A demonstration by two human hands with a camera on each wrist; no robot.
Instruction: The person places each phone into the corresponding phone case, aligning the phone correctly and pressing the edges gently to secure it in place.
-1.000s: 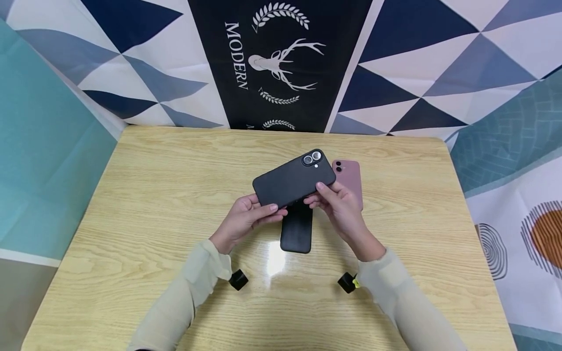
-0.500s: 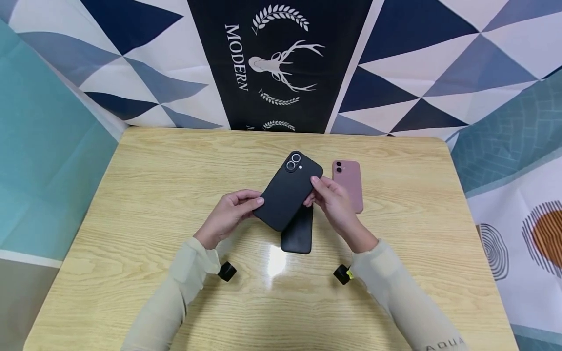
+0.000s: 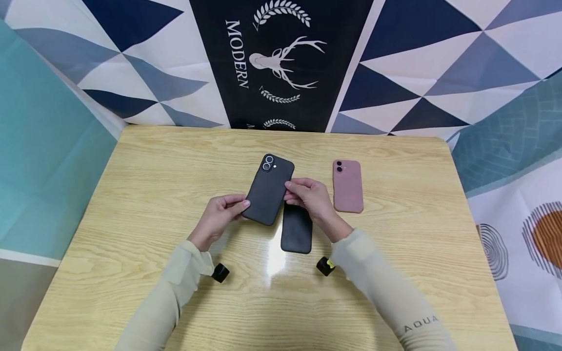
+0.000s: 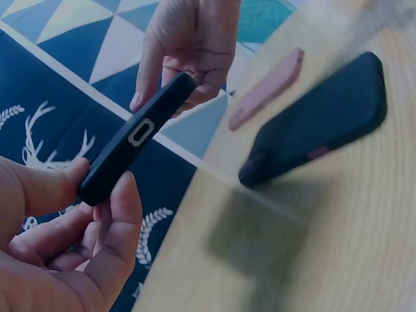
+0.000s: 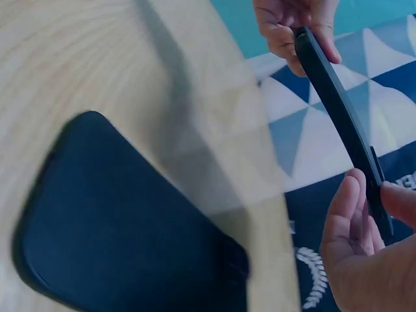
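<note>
Both hands hold a black phone case (image 3: 268, 192), tilted above the table. My left hand (image 3: 221, 212) pinches its lower left edge between thumb and fingers; my right hand (image 3: 311, 197) pinches its right edge. Two ringed camera openings lie at its upper left. In the left wrist view, the case's end (image 4: 136, 133) shows an oval port cutout. Whether a phone sits inside, I cannot tell. Below lies a second black case (image 3: 296, 231), its top partly hidden by the right hand. A small pink patch shows on its side (image 4: 318, 153) in the left wrist view.
A pink phone or case (image 3: 348, 187) with two dark camera circles lies right of the hands. The wooden table (image 3: 153, 161) meets a patterned cloth (image 3: 281, 63) at its back edge. Small black blocks (image 3: 220, 273) sit by each cuff.
The held black case has moved left and turned from slanting sideways to nearly upright. Both hands went left with it, uncovering the whole pink item and more of the table's black case.
</note>
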